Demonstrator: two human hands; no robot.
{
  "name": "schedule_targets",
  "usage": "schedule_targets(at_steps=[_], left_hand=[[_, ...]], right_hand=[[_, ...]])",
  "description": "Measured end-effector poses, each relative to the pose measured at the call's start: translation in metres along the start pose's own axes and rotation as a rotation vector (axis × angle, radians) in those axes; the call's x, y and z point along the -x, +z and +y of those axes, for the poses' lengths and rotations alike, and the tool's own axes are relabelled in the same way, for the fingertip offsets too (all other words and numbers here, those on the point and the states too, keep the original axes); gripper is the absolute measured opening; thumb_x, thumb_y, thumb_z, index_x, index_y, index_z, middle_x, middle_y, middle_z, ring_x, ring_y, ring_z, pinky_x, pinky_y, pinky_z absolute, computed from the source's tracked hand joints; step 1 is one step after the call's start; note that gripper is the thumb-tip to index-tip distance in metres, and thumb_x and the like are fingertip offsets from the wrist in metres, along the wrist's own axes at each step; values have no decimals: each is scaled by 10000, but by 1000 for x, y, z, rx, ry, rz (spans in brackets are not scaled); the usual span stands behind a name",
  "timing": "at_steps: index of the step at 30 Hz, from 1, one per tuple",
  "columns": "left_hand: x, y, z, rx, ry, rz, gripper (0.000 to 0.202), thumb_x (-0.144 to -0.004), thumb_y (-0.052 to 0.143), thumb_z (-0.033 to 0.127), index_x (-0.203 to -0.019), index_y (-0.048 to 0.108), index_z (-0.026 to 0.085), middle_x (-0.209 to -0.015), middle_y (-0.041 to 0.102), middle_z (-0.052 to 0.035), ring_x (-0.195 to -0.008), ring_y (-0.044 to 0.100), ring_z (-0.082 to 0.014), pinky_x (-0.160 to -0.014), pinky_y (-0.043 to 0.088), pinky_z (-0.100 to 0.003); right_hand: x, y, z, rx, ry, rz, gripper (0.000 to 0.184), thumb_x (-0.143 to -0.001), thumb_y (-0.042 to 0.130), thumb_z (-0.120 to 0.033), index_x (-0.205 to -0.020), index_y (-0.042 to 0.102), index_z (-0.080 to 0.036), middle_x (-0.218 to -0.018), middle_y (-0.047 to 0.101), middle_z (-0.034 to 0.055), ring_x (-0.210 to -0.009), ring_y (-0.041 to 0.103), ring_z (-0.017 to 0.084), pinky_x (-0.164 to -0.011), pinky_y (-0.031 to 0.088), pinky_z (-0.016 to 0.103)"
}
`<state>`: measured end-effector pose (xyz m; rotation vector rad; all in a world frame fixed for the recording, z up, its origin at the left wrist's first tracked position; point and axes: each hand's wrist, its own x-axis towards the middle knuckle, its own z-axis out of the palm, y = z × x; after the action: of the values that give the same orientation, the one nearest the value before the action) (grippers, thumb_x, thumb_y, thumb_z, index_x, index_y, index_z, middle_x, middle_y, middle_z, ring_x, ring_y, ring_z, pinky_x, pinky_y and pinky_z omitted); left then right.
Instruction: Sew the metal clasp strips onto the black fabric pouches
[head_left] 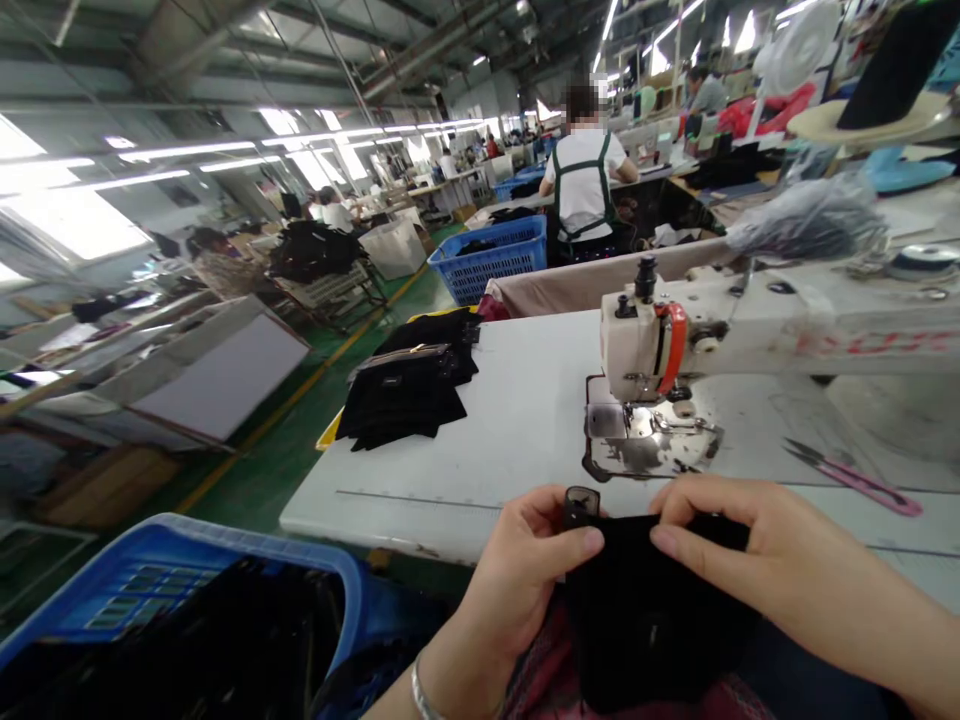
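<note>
A black fabric piece [652, 630] hangs between my two hands, in front of the table's near edge. My left hand [536, 550] pinches its upper left corner, where a small dark tab with a rounded, greyish end [583, 500] sticks up. My right hand [720, 540] grips the top edge further right, thumb and fingers closed on it. Just beyond my hands stands a white sewing machine [720, 335] with an orange band, its metal plate [649, 435] set into the table. Pink-handled thread snips [855, 478] lie to the right.
Black fabric pieces [409, 395] are stacked at the white table's [420, 480] far left corner. A blue basket [345, 580] full of black items stands at lower left. Another blue basket [491, 262] and a seated person [585, 180] are further ahead.
</note>
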<state>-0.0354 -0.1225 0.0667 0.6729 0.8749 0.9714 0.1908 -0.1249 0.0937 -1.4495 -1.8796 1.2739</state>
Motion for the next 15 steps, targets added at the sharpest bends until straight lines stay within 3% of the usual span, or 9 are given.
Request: schedule_targets(at_steps=[4, 15], left_hand=[[0, 1, -1, -6, -10, 47, 290, -605, 944, 146, -827, 759, 132, -805, 738, -21, -713, 669, -108, -706, 518, -199], [-3, 3, 3, -32, -8, 30, 236, -614, 920, 159, -798, 776, 127, -763, 734, -21, -688, 652, -104, -700, 513, -195]], right_hand=[[1, 2, 3, -28, 5, 3, 329, -941, 562, -501, -778, 633, -223, -770, 662, -14, -700, 581, 148, -621, 444, 237], [0, 2, 5, -6, 19, 19, 338, -931, 568, -523, -770, 640, -234, -694, 615, -39, -640, 532, 117, -562, 399, 218]])
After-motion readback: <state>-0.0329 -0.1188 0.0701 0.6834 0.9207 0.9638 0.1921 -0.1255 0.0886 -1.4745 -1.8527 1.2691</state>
